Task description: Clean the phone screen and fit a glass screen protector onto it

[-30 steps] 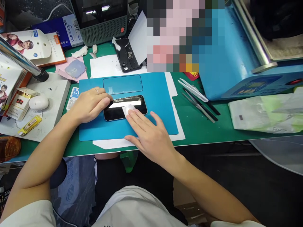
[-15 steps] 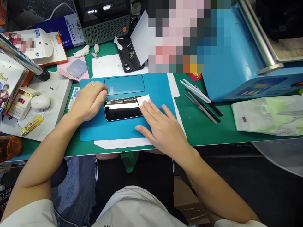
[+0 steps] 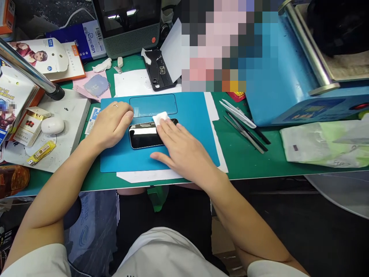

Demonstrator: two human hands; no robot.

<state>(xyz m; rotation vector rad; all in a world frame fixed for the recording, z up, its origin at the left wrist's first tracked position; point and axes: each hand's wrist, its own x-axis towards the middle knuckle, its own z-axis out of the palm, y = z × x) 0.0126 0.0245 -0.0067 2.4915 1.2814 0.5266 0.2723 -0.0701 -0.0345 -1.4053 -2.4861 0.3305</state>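
Note:
A smartphone (image 3: 146, 140) with a black, reflective screen lies face up on a blue mat (image 3: 184, 161). My right hand (image 3: 184, 152) presses a small white wipe (image 3: 160, 117) onto the screen near its middle, fingers laid along it and the thumb held apart. My left hand (image 3: 112, 125) rests closed on the mat by the phone's left end. Its fingertips curl under, so whatever they may hold is hidden. Just beyond the phone lies a clear screen protector (image 3: 155, 105) with a dark border.
Tweezers (image 3: 245, 132) and a white pen-like tool (image 3: 236, 113) lie right of the mat, near a plastic packet (image 3: 325, 142) and a blue machine (image 3: 268, 84). A black phone case (image 3: 160, 73) sits behind. At left, a grey platform (image 3: 73, 115) bears an earbud case (image 3: 52, 125) and a cigarette box (image 3: 30, 127).
My right hand has slid the wipe leftward over the screen, from the phone's right end to about its middle. My left hand stays by the phone's left end. The view has shifted slightly.

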